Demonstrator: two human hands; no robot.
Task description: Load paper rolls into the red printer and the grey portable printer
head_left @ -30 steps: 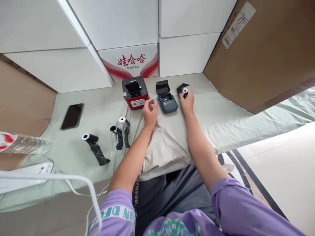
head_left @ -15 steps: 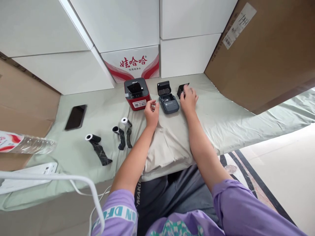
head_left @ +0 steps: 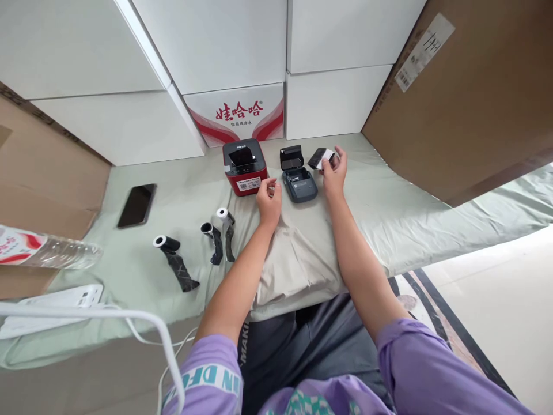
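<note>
Lifted slightly since half a second ago: right hand [head_left: 334, 172], now pinching a small paper roll [head_left: 327, 157] with its black wrapper between thumb and fingertips, roll white face turned toward the camera, held just above the pale green sheet [head_left: 181, 196] of the bed and just right of the grey printer [head_left: 299, 180]. Lid of grey printer open, standing upright at its far edge, immediately left of the right hand. Left hand [head_left: 269, 199] loosely curled, fingers bent inward, grasping nothing visible, resting on the sheet between the grey printer and the red printer [head_left: 244, 167]; little changed from the earlier frames. Red printer just beyond and left of the left hand, black lid raised. Farther left of the left hand, three more rolls [head_left: 190, 245] with black wrappers trailing, lying on the sheet, well apart from both hands. Beyond those, a dark phone [head_left: 137, 205] lying flat. At far left edge, a clear water bottle [head_left: 47, 251] on its side and a white power strip [head_left: 56, 300]. Behind the printers, stacked white boxes [head_left: 207, 40], one with red lettering; right of the right hand, a large brown carton [head_left: 466, 104].
</note>
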